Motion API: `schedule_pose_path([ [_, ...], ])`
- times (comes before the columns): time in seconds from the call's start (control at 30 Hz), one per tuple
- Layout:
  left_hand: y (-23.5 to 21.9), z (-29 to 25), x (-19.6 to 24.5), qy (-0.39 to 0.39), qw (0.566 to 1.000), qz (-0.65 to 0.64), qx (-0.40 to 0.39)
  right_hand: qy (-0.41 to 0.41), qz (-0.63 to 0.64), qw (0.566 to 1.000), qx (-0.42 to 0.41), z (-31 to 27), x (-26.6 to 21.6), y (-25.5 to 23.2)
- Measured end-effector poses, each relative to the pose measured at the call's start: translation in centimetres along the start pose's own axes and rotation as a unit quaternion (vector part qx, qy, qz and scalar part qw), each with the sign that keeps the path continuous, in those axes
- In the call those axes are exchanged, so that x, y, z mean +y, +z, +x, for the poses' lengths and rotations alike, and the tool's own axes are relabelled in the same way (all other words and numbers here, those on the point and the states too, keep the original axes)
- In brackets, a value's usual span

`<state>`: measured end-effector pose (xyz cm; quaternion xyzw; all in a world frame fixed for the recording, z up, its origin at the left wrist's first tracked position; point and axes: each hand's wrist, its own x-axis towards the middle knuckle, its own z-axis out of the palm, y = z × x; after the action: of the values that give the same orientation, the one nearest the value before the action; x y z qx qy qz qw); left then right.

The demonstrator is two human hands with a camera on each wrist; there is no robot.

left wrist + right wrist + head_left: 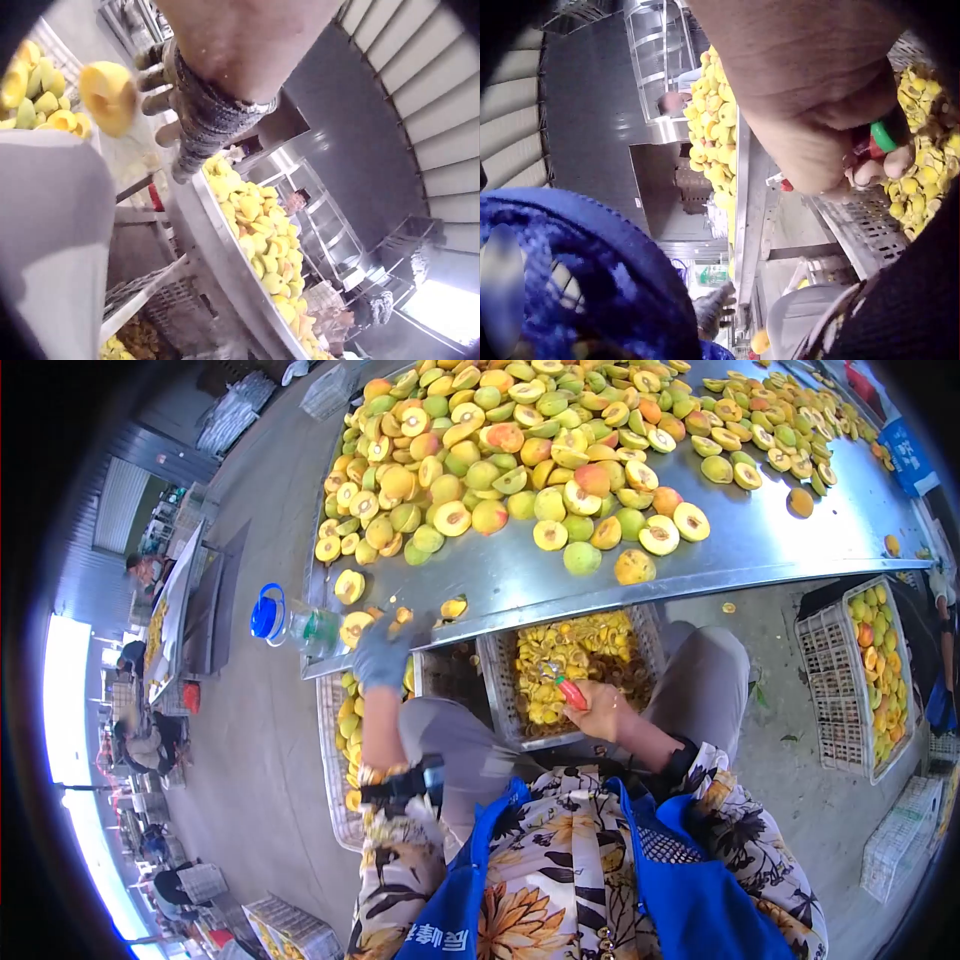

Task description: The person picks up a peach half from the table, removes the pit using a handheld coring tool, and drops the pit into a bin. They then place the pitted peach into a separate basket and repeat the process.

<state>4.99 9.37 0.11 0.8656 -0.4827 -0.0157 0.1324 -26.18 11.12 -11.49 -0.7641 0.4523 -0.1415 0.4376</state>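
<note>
On the left hand, fingers are spread, a fruit half just off their tips at 9 o'clock in its wrist view. A red tool is gripped by the right hand over a crate; fruit is heaped on the tabletop at 12 o'clock.

White characters, seemingly 辰峰 (the rest unclear), mark the blue vest.
</note>
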Motion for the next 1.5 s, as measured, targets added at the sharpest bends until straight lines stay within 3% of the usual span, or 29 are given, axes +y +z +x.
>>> schedule_pose_path([
  [0.03,-0.4,0.5,5.0,0.059,0.998,-0.009,0.008,-0.003,0.028,0.999,0.018,0.0,-0.8,-1.0],
  [0.1,2.4,3.1,11.7,0.193,0.981,-0.025,-0.005,-0.026,0.061,0.996,0.057,-0.9,-1.7,-2.6],
  [0.13,5.2,4.9,14.1,0.220,0.973,-0.069,-0.017,-0.044,0.098,0.990,0.086,-1.3,-1.9,-3.1],
  [0.2,10.4,7.0,18.9,0.249,0.968,0.010,-0.022,-0.086,0.095,0.981,0.142,-1.6,-0.2,-3.0],
  [0.27,11.9,6.6,22.5,0.138,0.982,-0.017,-0.131,-0.032,0.101,0.984,0.146,-2.7,-0.3,-4.5],
  [0.3,12.3,6.1,22.7,0.147,0.985,-0.019,-0.093,-0.027,0.079,0.982,0.171,-3.1,-0.2,-4.8],
  [0.4,11.2,5.5,21.5,0.145,0.980,-0.073,-0.117,0.018,0.118,0.978,0.169,-3.2,-0.1,-5.5],
  [0.43,14.2,6.9,18.9,0.238,0.966,-0.100,0.020,0.010,0.099,0.977,0.186,-2.8,-0.1,-5.6],
  [0.47,11.7,5.8,19.0,0.235,0.967,-0.097,0.021,0.008,0.101,0.978,0.182,-2.3,-0.7,-6.2],
  [0.5,9.1,4.3,18.6,0.122,0.942,-0.300,-0.092,0.015,0.116,0.972,0.205,-1.8,-1.7,-6.8],
  [0.53,7.2,2.6,18.0,0.000,0.853,-0.484,-0.197,0.024,0.131,0.965,0.227,-1.3,-2.6,-7.0],
  [0.57,6.7,1.5,17.2,-0.037,0.762,-0.605,-0.226,0.026,0.134,0.965,0.222,-0.4,-3.1,-6.9],
  [0.63,5.7,-1.5,15.7,-0.058,0.722,-0.639,-0.258,-0.005,0.164,0.940,0.298,1.4,-4.3,-6.4],
  [0.67,5.6,-2.9,14.9,-0.060,0.703,-0.655,-0.269,-0.003,0.166,0.941,0.294,1.9,-4.9,-6.1],
  [0.7,6.0,-4.0,14.0,-0.077,0.680,-0.671,-0.287,0.003,0.242,0.933,0.267,2.3,-5.6,-5.7],
  [0.73,5.9,-5.1,13.3,-0.074,0.684,-0.657,-0.309,0.009,0.317,0.918,0.239,2.5,-6.2,-5.2],
  [0.8,6.9,-7.2,11.7,-0.049,0.707,-0.642,-0.292,-0.031,0.311,0.918,0.242,2.5,-6.4,-4.2],
  [0.83,6.1,-7.7,11.4,0.007,0.657,-0.692,-0.298,-0.040,0.320,0.926,0.197,2.5,-6.3,-4.0],
  [0.87,5.2,-8.1,11.2,0.002,0.658,-0.693,-0.296,-0.048,0.328,0.932,0.150,2.4,-6.3,-3.8],
  [0.93,3.4,-8.8,10.9,-0.078,0.590,-0.691,-0.410,-0.085,0.280,0.945,0.145,1.9,-6.4,-4.0],
  [0.97,4.0,-9.2,11.0,-0.123,0.611,-0.699,-0.350,-0.089,0.199,0.966,0.136,1.9,-6.7,-4.2],
  [1.0,4.2,-9.4,11.1,-0.123,0.610,-0.701,-0.348,-0.092,0.116,0.981,0.129,1.7,-7.1,-4.4],
  [1.07,4.4,-9.3,11.0,-0.261,0.585,-0.720,-0.268,-0.072,0.045,0.988,0.133,1.4,-7.5,-4.6],
  [1.1,7.9,-7.7,7.3,-0.162,0.515,-0.764,-0.354,-0.068,0.022,0.989,0.133,1.1,-7.1,-4.2],
  [1.13,7.8,-7.8,7.5,-0.162,0.515,-0.764,-0.353,-0.065,-0.001,0.989,0.133,0.8,-6.8,-3.8],
  [1.2,7.9,-8.7,7.9,-0.149,0.558,-0.771,-0.269,-0.069,-0.004,0.991,0.117,-0.3,-6.4,-3.0],
  [1.27,7.9,-8.9,8.1,-0.134,0.546,-0.775,-0.288,-0.072,-0.008,0.992,0.104,-1.1,-6.3,-2.7],
  [1.33,8.1,-9.1,9.2,-0.123,0.565,-0.784,-0.226,-0.081,-0.035,0.991,0.102,-1.4,-6.5,-2.6],
  [1.5,9.2,-9.3,9.0,-0.097,0.501,-0.815,-0.274,-0.087,-0.047,0.989,0.107,-1.9,-6.3,-2.4],
])
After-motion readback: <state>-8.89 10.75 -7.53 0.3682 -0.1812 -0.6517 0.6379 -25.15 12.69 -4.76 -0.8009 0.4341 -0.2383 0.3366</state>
